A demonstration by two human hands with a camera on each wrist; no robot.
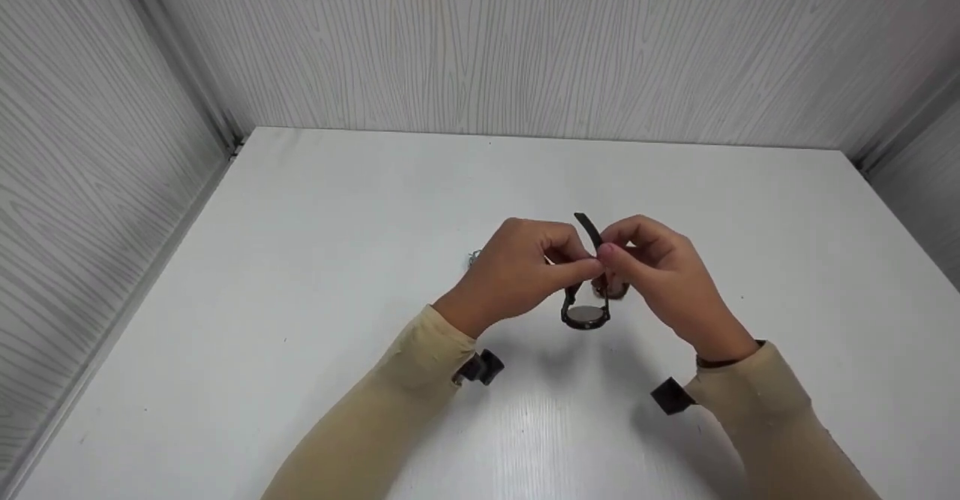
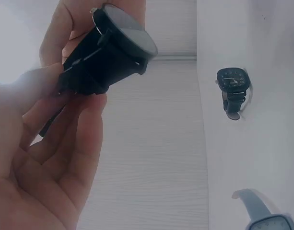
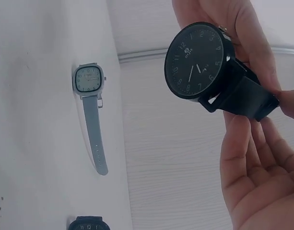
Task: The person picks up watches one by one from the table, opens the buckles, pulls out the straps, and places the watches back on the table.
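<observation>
A black wristwatch [image 1: 586, 318] is held up between my two hands, its round dial hanging toward me and its strap bent into a loop. My left hand [image 1: 517, 271] pinches the strap from the left with thumb and fingers. From the right, my right hand [image 1: 664, 275] pinches it too, and a loose strap end [image 1: 589, 230] sticks up between them. In the right wrist view the dial [image 3: 194, 60] shows pale numerals. Fingers hide where the strap ends meet.
A black square-cased watch [image 2: 233, 81] lies on the white table [image 1: 360, 200]. Near it lies a watch with a grey-blue strap [image 3: 89, 79]. In the head view they are mostly hidden behind the hands. Wood-grained panels [image 1: 465, 49] stand behind and at the sides.
</observation>
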